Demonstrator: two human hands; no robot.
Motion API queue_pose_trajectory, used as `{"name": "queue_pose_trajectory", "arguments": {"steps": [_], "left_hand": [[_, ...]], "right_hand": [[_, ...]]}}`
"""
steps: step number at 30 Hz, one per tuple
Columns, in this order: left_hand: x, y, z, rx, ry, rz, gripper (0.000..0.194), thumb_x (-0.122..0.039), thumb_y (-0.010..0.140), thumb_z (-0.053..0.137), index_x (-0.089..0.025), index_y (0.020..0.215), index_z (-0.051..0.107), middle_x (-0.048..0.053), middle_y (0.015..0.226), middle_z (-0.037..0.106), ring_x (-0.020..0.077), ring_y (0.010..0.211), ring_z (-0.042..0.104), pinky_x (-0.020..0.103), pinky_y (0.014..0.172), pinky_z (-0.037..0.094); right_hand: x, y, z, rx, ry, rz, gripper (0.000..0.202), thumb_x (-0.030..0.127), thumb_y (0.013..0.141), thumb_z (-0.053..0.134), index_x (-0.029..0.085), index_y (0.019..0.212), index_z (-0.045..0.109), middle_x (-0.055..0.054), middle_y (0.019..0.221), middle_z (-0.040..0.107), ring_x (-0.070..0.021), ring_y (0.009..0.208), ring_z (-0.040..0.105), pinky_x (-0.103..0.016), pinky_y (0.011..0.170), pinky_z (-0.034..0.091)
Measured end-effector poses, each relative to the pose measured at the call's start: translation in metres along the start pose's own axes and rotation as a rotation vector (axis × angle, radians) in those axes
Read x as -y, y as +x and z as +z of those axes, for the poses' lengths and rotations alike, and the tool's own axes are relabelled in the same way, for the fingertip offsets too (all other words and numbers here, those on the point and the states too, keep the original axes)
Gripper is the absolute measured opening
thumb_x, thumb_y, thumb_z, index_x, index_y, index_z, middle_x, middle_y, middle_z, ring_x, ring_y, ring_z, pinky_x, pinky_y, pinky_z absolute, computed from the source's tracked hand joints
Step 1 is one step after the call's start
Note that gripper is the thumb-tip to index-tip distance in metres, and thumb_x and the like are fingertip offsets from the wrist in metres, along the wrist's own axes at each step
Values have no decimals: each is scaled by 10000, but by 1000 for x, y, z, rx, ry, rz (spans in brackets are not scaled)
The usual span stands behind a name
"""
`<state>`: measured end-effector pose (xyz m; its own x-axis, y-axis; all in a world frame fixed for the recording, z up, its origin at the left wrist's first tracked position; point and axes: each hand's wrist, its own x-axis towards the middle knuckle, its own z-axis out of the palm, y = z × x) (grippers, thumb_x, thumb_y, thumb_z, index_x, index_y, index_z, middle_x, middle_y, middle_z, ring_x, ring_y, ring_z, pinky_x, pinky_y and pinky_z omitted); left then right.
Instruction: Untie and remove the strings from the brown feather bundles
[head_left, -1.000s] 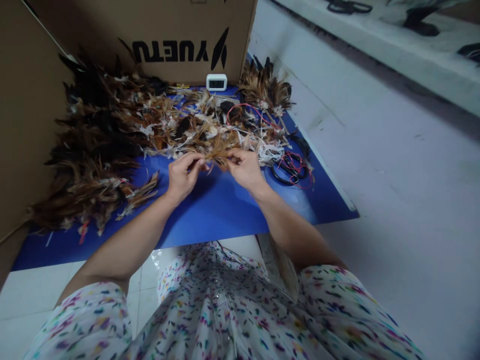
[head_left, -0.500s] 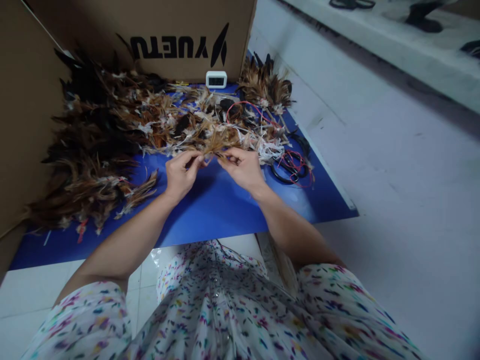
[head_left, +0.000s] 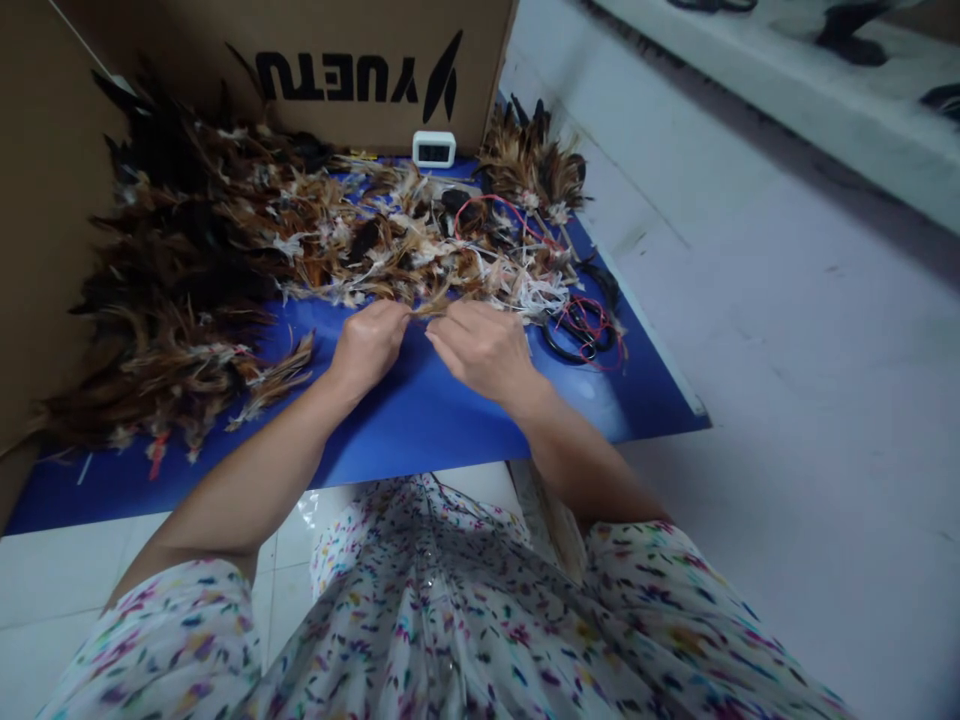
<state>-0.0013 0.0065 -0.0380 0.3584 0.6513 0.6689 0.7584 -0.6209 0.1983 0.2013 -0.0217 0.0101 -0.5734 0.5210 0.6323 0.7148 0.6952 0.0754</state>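
My left hand and my right hand are close together above the front of the blue tabletop, knuckles up and fingers closed. A thin tuft of light brown feathers shows between them, pinched by both; the fingertips are mostly hidden. Just beyond my hands spreads a loose pile of brown, white and black feathers. Right of my right hand lie black-handled scissors with tangled red string over them, beside a bundle of white strips.
A cardboard box with black lettering rises at the back, with a small white digital clock before it. Feather bunches stand at the back right, and darker bunches fill the left. A pale wall borders the right.
Both hands have rolled over so their backs face up, hiding much of the feather tuft that fanned up between the fingertips. The hands are still close together. The view has shifted slightly.
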Motion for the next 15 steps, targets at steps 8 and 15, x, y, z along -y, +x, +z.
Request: {"name": "queue_pose_trajectory", "arguments": {"steps": [8, 15], "left_hand": [[-6, 2, -9, 73, 98, 132, 293, -169, 1007, 398, -139, 1011, 689, 109, 927, 728, 197, 833, 691, 296, 705, 526], [-12, 4, -10, 18, 61, 246, 261, -167, 1006, 442, -151, 924, 690, 83, 880, 727, 165, 772, 680, 260, 662, 507]], "right_hand": [[-22, 13, 2, -37, 117, 68, 317, 326, 1034, 466, 188, 897, 716, -59, 858, 682, -182, 821, 600, -318, 736, 400], [-57, 18, 18, -42, 581, 257, 359, 511, 937, 607, 191, 844, 742, -24, 781, 668, -139, 717, 573, -287, 698, 427]]}}
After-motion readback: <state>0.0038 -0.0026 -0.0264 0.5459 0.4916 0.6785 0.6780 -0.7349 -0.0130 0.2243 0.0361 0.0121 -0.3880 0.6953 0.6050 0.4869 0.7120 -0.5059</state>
